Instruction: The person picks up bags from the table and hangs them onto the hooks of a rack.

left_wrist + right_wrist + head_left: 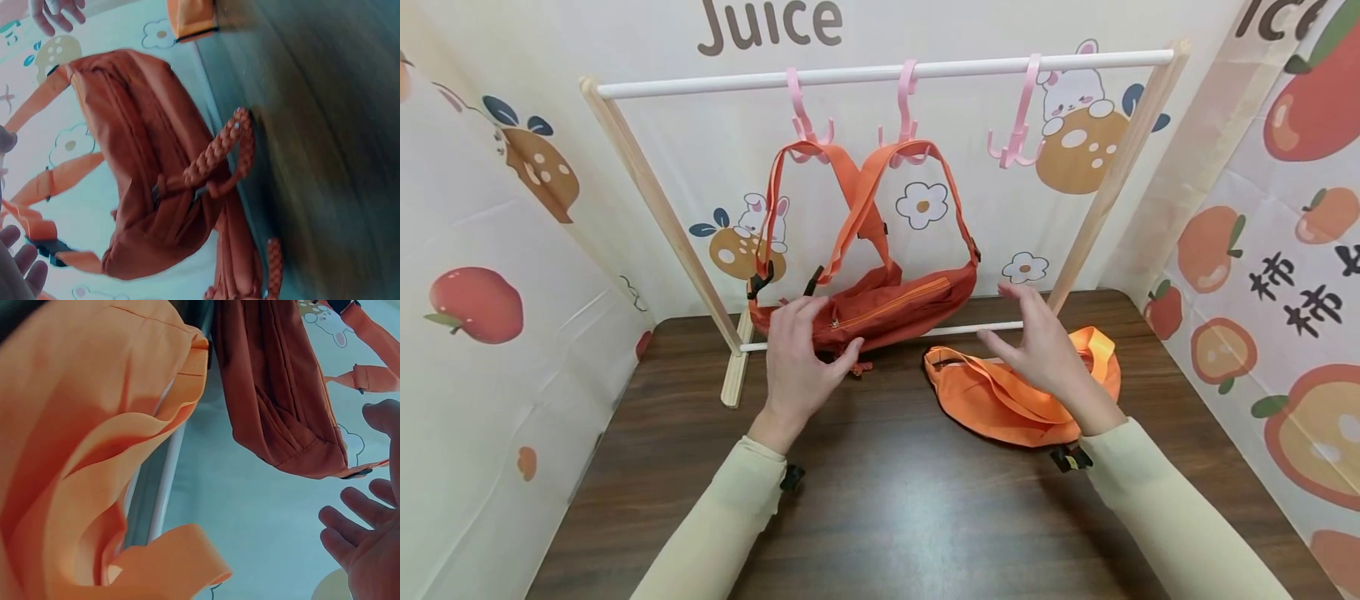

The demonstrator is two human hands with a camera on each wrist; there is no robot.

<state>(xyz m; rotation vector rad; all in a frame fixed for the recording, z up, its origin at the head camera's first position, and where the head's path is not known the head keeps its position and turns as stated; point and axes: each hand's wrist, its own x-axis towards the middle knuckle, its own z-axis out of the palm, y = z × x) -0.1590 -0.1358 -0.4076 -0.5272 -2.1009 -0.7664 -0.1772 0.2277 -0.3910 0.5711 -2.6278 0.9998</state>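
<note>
A rust-red waist bag hangs by its orange strap, looped over two pink hooks and crossed between them. Its braided zipper pull dangles in the left wrist view. My left hand overlaps the bag's lower left end in the head view, thumb spread from the fingers and nothing gripped. To the right, my right hand is held with parted fingers beside the bag's right end, apart from it. Below that hand a bright orange waist bag lies on the table, its strap folded over it.
A wooden rack with a white top bar stands at the table's back. A third pink hook hangs bare at the right. Fruit-printed cloth walls the sides and back. A black buckle lies by the orange bag.
</note>
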